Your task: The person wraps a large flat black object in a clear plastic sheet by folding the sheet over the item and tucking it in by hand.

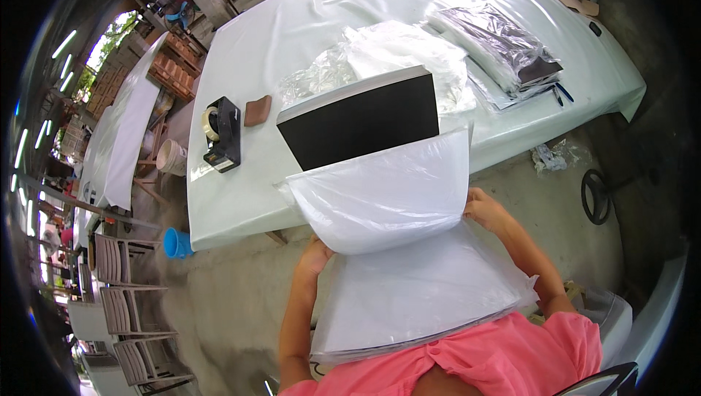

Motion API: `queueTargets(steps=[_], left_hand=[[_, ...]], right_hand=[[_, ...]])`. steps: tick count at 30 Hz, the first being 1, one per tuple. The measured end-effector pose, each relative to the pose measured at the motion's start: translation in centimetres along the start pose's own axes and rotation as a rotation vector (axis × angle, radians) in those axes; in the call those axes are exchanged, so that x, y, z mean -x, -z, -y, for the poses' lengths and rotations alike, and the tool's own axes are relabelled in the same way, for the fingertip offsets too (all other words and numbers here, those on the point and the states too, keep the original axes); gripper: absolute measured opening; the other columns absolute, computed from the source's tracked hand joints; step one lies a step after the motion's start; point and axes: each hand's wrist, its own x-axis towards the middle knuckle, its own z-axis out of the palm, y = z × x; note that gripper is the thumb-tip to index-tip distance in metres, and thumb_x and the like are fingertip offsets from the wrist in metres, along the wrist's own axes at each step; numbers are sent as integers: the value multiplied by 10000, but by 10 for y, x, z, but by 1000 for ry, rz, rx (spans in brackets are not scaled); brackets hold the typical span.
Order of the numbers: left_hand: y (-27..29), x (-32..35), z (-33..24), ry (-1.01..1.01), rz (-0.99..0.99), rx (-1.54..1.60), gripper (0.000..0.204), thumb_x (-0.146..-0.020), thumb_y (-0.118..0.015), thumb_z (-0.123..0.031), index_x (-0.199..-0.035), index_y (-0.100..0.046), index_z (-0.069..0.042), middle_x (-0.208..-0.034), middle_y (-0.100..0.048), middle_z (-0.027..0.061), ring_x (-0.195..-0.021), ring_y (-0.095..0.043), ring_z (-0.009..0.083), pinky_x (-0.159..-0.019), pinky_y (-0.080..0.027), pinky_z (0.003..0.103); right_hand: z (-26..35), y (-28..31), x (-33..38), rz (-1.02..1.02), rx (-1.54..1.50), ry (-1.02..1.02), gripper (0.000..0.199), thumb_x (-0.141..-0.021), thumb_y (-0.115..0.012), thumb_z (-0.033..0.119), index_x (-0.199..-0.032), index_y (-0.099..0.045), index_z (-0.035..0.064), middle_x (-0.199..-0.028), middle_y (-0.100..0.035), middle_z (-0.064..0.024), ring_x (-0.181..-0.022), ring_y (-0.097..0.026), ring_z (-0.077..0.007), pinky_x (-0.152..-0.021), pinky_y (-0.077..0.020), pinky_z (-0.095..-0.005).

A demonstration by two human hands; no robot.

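Observation:
A flat black board with a pale edge (pixel 363 118) is partly inside a translucent white plastic bag (pixel 383 195); its upper part sticks out above the bag's mouth. My left hand (pixel 315 256) grips the bag's lower left edge. My right hand (pixel 483 208) holds the bag's right edge. A stack of flat white bags (pixel 420 294) lies across my lap, under the held bag.
A table with a white cover (pixel 241 177) stands in front. On it are a black tape dispenser (pixel 223 133), a brown block (pixel 257 110), crumpled clear plastic (pixel 394 56) and silvery wrapped packs (pixel 500 45). Stacked chairs (pixel 120 279) stand at the left.

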Motion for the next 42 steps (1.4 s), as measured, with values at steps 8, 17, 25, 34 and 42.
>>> queueTargets(steps=[8,17,25,34,42], left_hand=[[-31,23,-11,7,144,352,332,-907,-494,-130,-1217,-499,-10,-1118,-581,84,-963,-559,140,-916,-425,287],[-28,-9,59,-66,-94,3,279,-903,-535,-112,-1135,-576,38,-1052,-636,130,-937,-598,135,-816,-442,228],[-37,29,30,-260,-605,-229,279,-906,-528,-146,-1102,-590,43,-1044,-637,122,-967,-587,171,-852,-428,267],[-49,47,-230,-800,-771,-350,327,-909,-451,-52,-1209,-503,68,-1205,-551,156,-1104,-524,188,-985,-343,294],[-72,-27,-336,-911,-388,-798,374,-830,-545,-15,-1202,-561,-53,-1295,-487,156,-1225,-430,233,-966,-341,302]], right_hand=[[-61,32,-26,197,-202,-187,340,-728,-693,124,-1028,-564,29,-827,-579,-33,-777,-551,-141,-703,-422,-267],[-110,36,-73,-111,31,-68,362,-736,-658,77,-1058,-539,-38,-686,-556,-39,-601,-476,-107,-508,-335,-252],[-29,90,-104,257,945,47,184,-624,-648,11,-808,-649,-2,-707,-634,-90,-648,-613,-171,-582,-485,-271],[179,64,-188,-600,958,1304,322,-700,-589,-34,-1006,-538,51,-783,-610,-117,-739,-591,-260,-670,-454,-343],[258,42,-220,-534,826,1163,423,-686,-665,-43,-1025,-415,1,-657,-543,-117,-630,-547,-278,-578,-429,-383]])
